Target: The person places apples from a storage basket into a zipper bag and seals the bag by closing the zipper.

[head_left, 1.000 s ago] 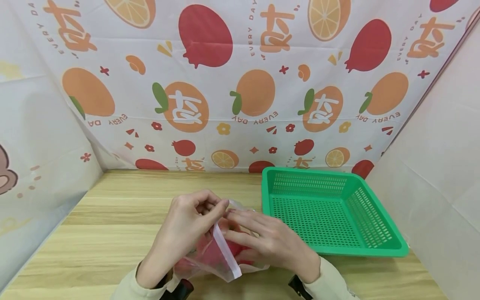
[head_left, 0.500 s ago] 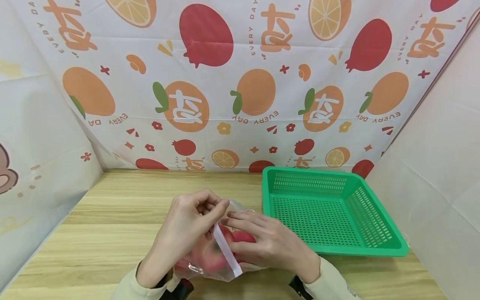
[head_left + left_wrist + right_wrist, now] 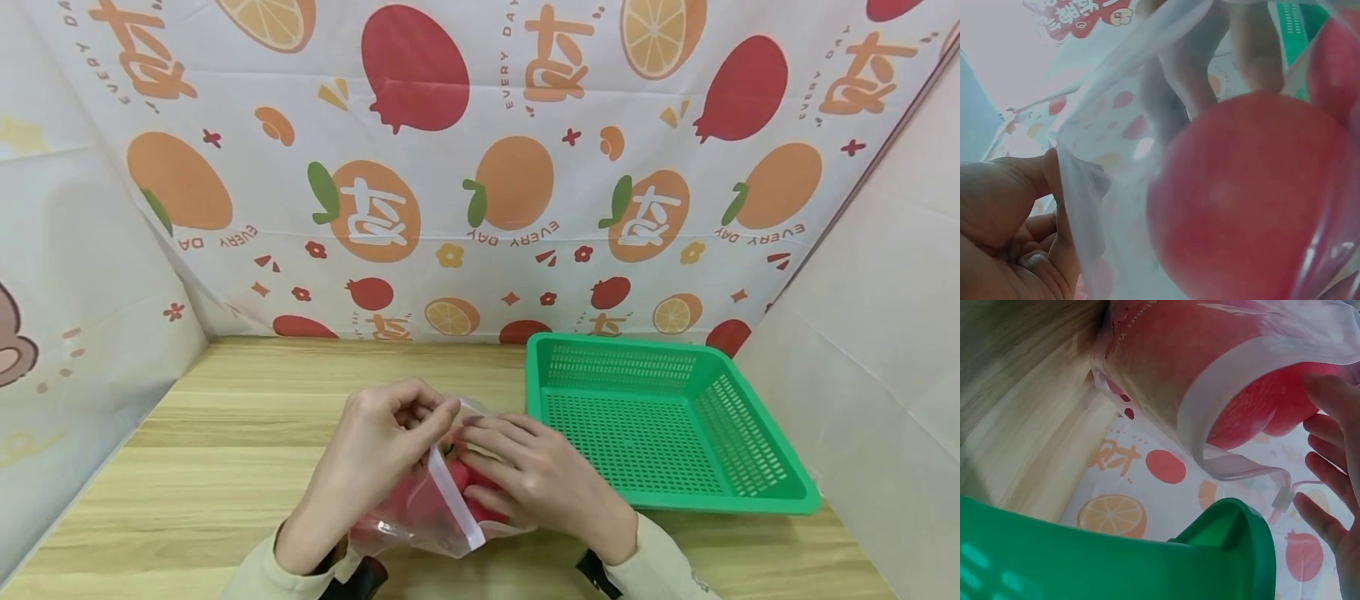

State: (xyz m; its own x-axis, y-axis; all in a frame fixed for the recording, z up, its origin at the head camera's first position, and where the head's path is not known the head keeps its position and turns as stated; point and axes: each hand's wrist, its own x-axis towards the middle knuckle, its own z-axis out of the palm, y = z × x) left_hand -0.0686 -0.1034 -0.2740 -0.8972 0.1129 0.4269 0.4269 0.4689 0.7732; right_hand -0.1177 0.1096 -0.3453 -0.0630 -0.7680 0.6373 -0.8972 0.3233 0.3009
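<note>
A see-through plastic zip bag with a white strip along its mouth lies on the table, holding several round red fruits. At its mouth, my left hand pinches the edge between thumb and fingers. In the left wrist view, one large smooth red fruit fills the bag's opening. My right hand is at the other side of the mouth, its fingers spread and reaching down right at the fruit's top. A green stem shows between the hands in the head view. The bag's mouth gapes in the right wrist view.
Right of the bag stands a green plastic basket with a mesh floor, its near-left side close to my right hand. The wooden table runs back to a fruit-print cloth, with pale cloth walls on both sides.
My right hand's fingers have shifted over the bag's mouth, and the red fruits inside have moved and turned, a stem now showing. My left hand keeps its pinch in the same place.
</note>
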